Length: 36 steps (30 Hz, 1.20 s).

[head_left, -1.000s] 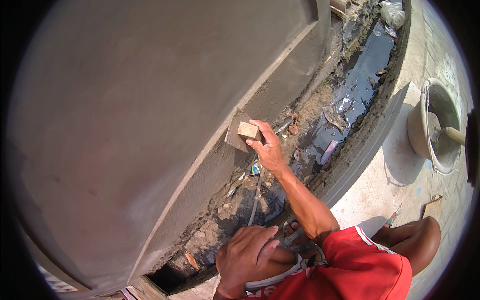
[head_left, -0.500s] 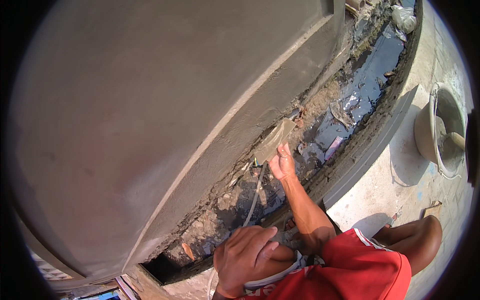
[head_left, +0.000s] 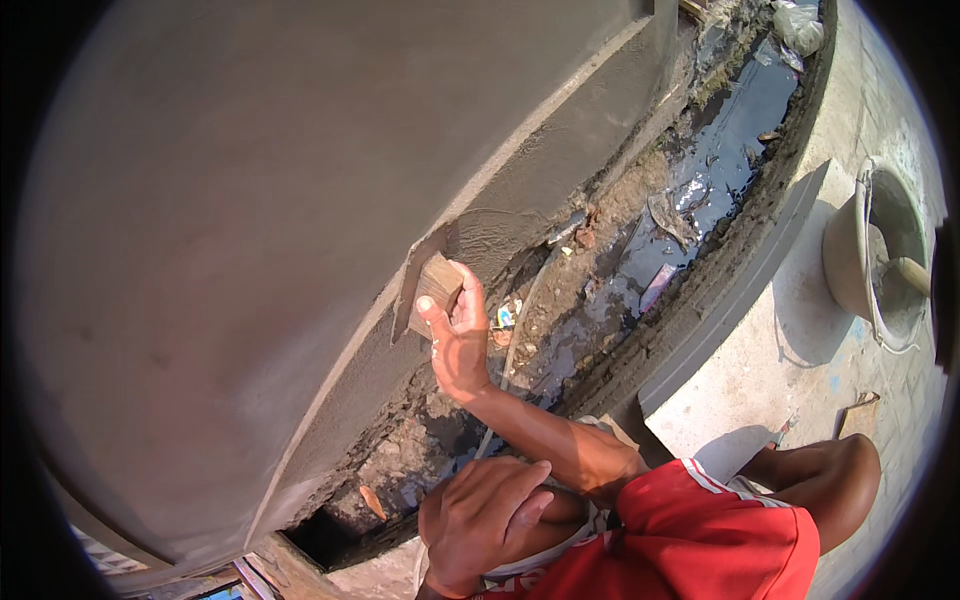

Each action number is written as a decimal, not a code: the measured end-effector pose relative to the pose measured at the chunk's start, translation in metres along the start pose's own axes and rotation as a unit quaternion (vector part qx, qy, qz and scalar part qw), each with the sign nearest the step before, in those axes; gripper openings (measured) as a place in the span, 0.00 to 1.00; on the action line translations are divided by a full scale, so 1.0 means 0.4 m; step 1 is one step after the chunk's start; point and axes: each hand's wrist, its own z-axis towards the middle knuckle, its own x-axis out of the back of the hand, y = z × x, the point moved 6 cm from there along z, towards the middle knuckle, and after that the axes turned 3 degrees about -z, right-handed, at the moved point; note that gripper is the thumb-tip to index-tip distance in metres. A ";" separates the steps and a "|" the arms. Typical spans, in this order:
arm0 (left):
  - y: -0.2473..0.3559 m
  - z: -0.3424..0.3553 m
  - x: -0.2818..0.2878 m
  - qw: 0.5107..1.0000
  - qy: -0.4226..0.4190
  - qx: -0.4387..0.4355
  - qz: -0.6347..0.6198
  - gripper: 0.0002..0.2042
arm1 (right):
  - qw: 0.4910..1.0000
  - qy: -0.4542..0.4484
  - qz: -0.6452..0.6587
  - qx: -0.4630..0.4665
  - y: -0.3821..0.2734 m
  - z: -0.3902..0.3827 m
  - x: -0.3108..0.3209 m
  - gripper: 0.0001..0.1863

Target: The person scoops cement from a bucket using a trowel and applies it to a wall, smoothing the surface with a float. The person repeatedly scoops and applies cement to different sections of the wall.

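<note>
My right hand (head_left: pixel 458 335) grips a plastering float (head_left: pixel 440 277) by its block-shaped brown handle, thumb on one side and fingers on the other. The float's thin plate is against the grey plastered wall (head_left: pixel 250 200), at the pale ledge (head_left: pixel 480 190) that runs along its lower part. Wet-looking, rough plaster (head_left: pixel 500 228) shows just right of the float. My left hand (head_left: pixel 485 520) rests on my bent knee, back upward, with its fingers stretched out and the thumb apart. It holds nothing.
A ditch with dark water (head_left: pixel 740 130) and rubble runs below the wall. On the concrete at right stands a bucket (head_left: pixel 850 260) with a handled tool (head_left: pixel 908 277) inside. A grey board (head_left: pixel 740 290) lies along the ditch edge. A white plastic bag (head_left: pixel 798 28) sits far off.
My right hand has moved left and up from over the ditch, bringing the float against the wall and turning it so the handle shows. My left hand stays on the knee.
</note>
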 end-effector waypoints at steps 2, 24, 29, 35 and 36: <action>0.001 -0.003 -0.004 1.000 -0.005 -0.006 0.006 0.11 | 0.994 -0.109 -0.013 -0.019 -0.027 -0.019 0.004 0.36; 0.009 -0.024 0.004 0.999 0.003 0.031 0.014 0.11 | 0.990 -0.137 -0.024 -0.003 -0.089 0.019 0.000 0.34; 0.006 -0.034 0.005 0.999 0.017 0.013 0.032 0.11 | 0.969 -0.125 0.206 -0.060 -0.055 -0.029 0.100 0.34; 0.024 -0.037 0.003 0.999 0.026 0.000 0.038 0.10 | 0.962 0.102 0.234 -0.097 0.130 0.123 0.480 0.29; 0.020 -0.035 0.001 0.999 0.023 -0.002 0.037 0.09 | 0.963 0.125 0.226 -0.082 0.154 0.150 0.508 0.28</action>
